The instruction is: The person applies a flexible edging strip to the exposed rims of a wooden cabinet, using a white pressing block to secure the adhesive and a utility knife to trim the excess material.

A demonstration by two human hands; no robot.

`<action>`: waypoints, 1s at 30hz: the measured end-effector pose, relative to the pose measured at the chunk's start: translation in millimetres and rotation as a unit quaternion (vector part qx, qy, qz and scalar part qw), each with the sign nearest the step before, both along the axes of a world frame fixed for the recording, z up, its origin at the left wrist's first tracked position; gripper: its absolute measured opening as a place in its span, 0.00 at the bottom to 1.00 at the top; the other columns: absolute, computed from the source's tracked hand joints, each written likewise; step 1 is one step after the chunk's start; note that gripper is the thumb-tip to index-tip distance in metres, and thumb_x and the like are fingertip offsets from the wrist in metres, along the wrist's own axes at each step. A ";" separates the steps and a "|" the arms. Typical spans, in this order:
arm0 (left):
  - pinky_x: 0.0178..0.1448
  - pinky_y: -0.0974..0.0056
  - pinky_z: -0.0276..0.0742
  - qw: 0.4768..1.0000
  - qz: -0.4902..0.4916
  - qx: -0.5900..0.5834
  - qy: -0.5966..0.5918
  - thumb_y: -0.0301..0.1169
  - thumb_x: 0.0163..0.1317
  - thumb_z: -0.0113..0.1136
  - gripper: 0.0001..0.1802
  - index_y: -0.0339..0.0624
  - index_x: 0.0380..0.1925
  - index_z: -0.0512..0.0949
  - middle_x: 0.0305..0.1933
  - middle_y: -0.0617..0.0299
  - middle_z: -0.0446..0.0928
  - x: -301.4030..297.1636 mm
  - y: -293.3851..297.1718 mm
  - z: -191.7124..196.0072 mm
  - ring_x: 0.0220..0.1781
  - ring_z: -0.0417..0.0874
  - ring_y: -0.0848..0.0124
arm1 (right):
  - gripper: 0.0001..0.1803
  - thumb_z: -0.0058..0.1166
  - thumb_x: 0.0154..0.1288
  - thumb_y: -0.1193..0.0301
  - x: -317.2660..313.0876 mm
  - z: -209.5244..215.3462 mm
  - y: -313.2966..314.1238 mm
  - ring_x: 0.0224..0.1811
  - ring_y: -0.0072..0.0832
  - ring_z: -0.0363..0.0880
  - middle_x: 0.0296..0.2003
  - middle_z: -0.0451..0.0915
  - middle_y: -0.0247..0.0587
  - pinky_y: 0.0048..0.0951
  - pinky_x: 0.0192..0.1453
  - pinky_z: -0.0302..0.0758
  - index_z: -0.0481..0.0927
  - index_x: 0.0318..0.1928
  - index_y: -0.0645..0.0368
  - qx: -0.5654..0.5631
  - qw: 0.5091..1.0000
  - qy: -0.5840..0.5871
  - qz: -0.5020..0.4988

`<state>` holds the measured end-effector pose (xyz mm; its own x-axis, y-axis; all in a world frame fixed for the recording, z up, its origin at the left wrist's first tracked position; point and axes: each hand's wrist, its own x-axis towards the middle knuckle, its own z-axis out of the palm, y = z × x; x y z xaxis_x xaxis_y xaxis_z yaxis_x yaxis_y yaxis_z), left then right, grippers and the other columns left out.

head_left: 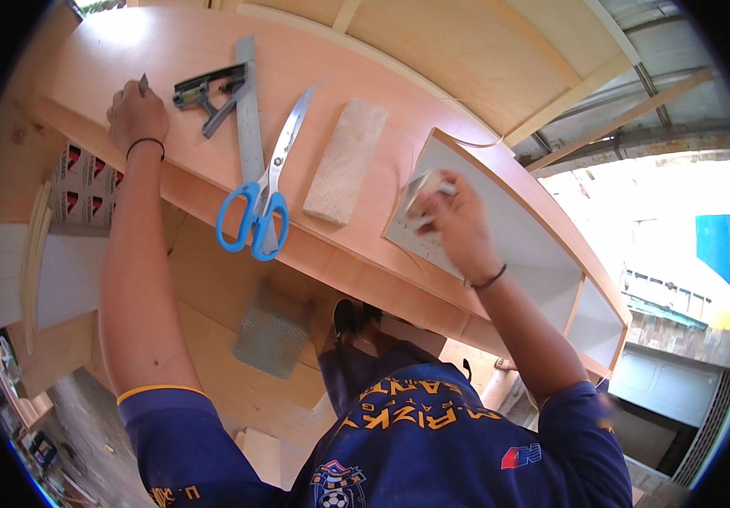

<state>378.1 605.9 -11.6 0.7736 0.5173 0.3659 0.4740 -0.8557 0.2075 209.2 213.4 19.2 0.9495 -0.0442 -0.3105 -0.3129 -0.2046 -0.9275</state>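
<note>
My left hand is closed at the far left of the pinkish wood-grain panel. A small grey pointed blade sticks up from its fingers; the rest of that tool is hidden. My right hand, blurred by motion, pinches a crumpled whitish piece that I cannot name, over the open end of the cabinet. Between the hands lie a combination square, large scissors with blue handles, and a pale wood block. The scissors' handles reach past the panel's near edge.
The wood-grain panel tops a long cabinet with a white-lined compartment at the right. A thin edging strip curls up at its far side. Below, a bubble-wrap piece lies near my feet. Wooden panels stand behind.
</note>
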 end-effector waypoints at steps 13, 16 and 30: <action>0.54 0.51 0.71 1.000 0.002 0.000 0.002 0.42 0.65 0.43 0.14 0.51 0.43 0.75 0.51 0.64 0.73 1.2 -3.4 3.8 0.56 0.72 0.61 | 0.17 0.53 0.62 0.75 -12.3 17.7 3.3 0.43 0.27 0.76 0.45 0.73 0.41 0.26 0.46 0.76 0.65 0.49 0.61 0.251 0.963 -0.005 -0.095; 0.54 0.52 0.71 1.000 -0.002 -0.006 0.002 0.42 0.65 0.43 0.14 0.51 0.43 0.75 0.51 0.64 0.73 2.2 -3.9 3.1 0.56 0.72 0.61 | 0.13 0.51 0.64 0.74 -12.2 8.4 12.8 0.43 0.28 0.77 0.47 0.73 0.40 0.28 0.48 0.76 0.68 0.48 0.61 0.211 0.965 -0.037 -0.154; 0.53 0.51 0.72 1.000 -0.006 -0.017 -0.019 0.42 0.63 0.44 0.14 0.50 0.42 0.75 0.50 0.63 0.74 -1.8 -2.7 5.6 0.54 0.73 0.59 | 0.08 0.51 0.63 0.69 -5.9 12.9 23.3 0.31 0.23 0.73 0.30 0.75 0.34 0.25 0.37 0.76 0.75 0.37 0.61 0.219 0.960 0.090 -0.149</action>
